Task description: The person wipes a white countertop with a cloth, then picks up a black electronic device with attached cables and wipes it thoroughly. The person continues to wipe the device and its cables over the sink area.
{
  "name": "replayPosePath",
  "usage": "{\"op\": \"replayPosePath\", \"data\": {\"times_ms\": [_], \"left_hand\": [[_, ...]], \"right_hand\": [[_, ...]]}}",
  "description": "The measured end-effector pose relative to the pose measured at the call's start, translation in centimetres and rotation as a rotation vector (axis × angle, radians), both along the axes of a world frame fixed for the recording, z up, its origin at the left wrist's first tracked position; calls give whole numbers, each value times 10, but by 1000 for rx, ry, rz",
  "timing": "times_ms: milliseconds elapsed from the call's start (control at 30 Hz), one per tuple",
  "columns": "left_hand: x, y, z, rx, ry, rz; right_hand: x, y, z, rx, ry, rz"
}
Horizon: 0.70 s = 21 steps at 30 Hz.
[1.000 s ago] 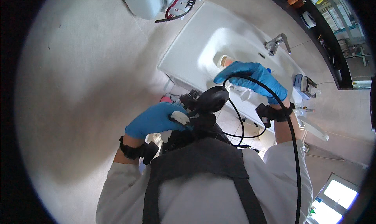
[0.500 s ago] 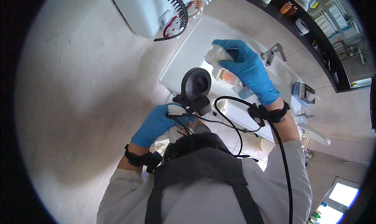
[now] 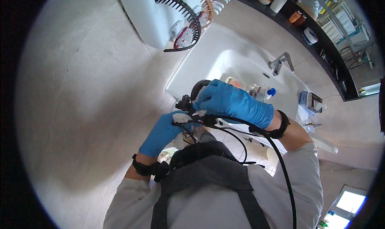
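My right hand (image 3: pixel 236 103), in a blue glove, is bent over a black round-headed device (image 3: pixel 197 89) in front of the sink. Its fingers are curled, and bits of a crumpled white cloth (image 3: pixel 201 113) show at the fingertips. My left hand (image 3: pixel 160 132), also gloved in blue, is closed just below the device, with a white wad (image 3: pixel 181 118) showing at its fingers. Black cables and the device's bracket partly hide both sets of fingertips. In the white sink (image 3: pixel 188 74) stand several small containers, among them a bottle with a blue cap (image 3: pixel 271 92).
A chrome tap (image 3: pixel 280 63) rises at the sink's back edge. Behind runs a black shelf (image 3: pixel 288 26) with jars and bottles. Toothed headbands (image 3: pixel 194 22) hang by a white wall unit (image 3: pixel 142 18). A tissue box (image 3: pixel 311 102) sits right. A black cable (image 3: pixel 282 161) crosses my right arm.
My right hand has come down from above the sink to the black device, taking the white cloth along. The sink containers are uncovered. My left hand has stayed nearly in place.
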<state>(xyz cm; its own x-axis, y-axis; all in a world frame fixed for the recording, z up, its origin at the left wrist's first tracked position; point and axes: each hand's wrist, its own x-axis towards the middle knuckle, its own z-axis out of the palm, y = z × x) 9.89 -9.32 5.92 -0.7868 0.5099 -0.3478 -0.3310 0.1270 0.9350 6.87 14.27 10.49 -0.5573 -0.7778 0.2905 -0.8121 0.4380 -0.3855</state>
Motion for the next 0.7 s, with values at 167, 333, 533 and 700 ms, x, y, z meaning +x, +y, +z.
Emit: {"op": "replayPosePath", "data": {"times_ms": [167,333,533,700], "left_hand": [[0,-2,-1,-8,3,39],[1,-2,-8,59,-94,109],[-2,-1,-13,156,-96,147],[-1,-2,-11,180,-31,187]], "right_hand": [[-1,24,10,-40,-135,88],[-17,30,20,-410,-343,-329],[-23,12,-3,-312,-73,-354],[1,16,-18,-485,-185,-427]]}}
